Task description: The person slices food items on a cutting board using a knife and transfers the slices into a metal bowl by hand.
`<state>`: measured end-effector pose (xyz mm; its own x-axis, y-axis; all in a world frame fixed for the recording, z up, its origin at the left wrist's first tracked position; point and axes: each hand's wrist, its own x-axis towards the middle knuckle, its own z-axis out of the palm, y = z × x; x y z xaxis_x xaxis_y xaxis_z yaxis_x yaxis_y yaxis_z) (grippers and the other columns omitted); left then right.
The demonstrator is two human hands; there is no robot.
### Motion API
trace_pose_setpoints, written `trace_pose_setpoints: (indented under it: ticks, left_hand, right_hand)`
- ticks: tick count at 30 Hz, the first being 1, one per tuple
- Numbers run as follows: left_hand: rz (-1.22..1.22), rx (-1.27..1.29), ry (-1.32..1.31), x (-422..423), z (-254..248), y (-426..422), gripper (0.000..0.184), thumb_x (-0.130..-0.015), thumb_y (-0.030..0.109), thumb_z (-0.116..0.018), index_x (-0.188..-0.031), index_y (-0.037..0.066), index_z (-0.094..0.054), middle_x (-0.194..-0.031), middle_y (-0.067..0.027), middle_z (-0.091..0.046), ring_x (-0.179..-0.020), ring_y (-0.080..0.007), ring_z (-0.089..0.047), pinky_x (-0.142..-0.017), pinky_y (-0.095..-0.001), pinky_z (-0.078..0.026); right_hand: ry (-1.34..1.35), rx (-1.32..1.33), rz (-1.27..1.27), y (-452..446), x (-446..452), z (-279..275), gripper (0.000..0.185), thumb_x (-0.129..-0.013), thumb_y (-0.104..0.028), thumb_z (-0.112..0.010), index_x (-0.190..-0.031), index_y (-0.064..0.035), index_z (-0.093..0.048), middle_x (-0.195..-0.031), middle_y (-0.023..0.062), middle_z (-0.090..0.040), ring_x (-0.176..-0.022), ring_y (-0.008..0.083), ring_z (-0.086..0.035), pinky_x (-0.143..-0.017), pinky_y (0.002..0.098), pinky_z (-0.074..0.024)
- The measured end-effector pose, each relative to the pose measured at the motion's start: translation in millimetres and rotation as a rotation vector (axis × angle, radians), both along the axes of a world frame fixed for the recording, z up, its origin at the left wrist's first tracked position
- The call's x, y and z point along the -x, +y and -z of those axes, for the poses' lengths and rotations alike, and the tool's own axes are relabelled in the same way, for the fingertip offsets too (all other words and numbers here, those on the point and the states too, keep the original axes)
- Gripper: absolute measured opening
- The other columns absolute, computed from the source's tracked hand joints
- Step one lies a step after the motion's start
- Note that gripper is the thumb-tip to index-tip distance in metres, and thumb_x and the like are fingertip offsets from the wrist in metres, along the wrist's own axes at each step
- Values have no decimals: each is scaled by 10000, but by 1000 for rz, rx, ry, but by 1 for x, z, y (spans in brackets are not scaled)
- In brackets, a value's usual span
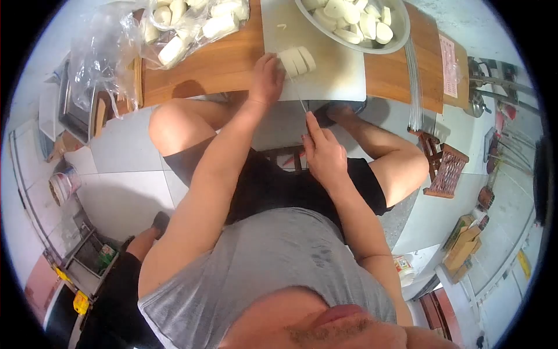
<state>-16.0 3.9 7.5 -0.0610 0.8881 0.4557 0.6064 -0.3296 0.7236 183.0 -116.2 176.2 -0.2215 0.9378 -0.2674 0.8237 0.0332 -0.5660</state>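
On the white cutting board (pixel 337 81) lies a pale, peeled vegetable piece (pixel 297 61), cut into thick slices that still sit side by side. My left hand (pixel 268 78) rests against its left end with bent fingers. My right hand (pixel 323 150) is closed round the handle of a knife (pixel 297 93), whose thin blade points up and left to the vegetable's near left edge. A metal bowl (pixel 372 50) of cut pale pieces stands at the board's far edge. Clear plastic bags (pixel 195 36) with larger peeled pieces lie on the table at the upper left.
The wooden table (pixel 203 75) spans the top. Thin metal skewers (pixel 414 87) lie right of the bowl, overhanging the table edge. A small woven stool (pixel 449 170) stands on the floor at right. Another person's leg (pixel 142 244) shows at lower left, near a crate (pixel 90 259).
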Motion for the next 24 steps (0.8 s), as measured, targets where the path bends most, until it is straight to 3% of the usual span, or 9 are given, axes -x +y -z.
trace_pose_setpoints:
  ticks: [14,17,20,24]
  left_hand:
    - [-23,-23,59,-1,0,-1,338,-861,63,-656,-1179,-7,-562,-1266,-230,-564,-1167,-442,-539,-1018,-490,-455]
    - [-31,-56,63,-1,6,-1,341,-851,48,-651,-1176,-6,-561,-1250,-235,-570,-1143,-447,-548,-996,-498,-464]
    - [-27,-87,83,-1,9,2,334,-851,39,-644,-1172,-1,-563,-1238,-239,-575,-1126,-452,-554,-974,-504,-474]
    - [-23,-77,105,0,6,1,312,-857,42,-636,-1159,6,-567,-1228,-238,-580,-1117,-455,-555,-963,-511,-476]
  right_hand:
    - [-70,35,-17,2,3,-1,539,-972,-265,-608,-1491,-268,-460,-1016,146,-667,-871,397,-669,-757,503,-554]
    - [-85,39,-35,5,5,-4,540,-972,-261,-605,-1492,-261,-459,-983,140,-659,-847,399,-666,-730,506,-554]
    - [-62,-43,-62,6,8,-1,553,-976,-289,-592,-1503,-271,-428,-926,160,-645,-715,420,-659,-656,540,-546]
    - [-81,-6,-64,17,17,-7,554,-983,-290,-579,-1510,-273,-413,-942,170,-646,-722,430,-659,-658,541,-546]
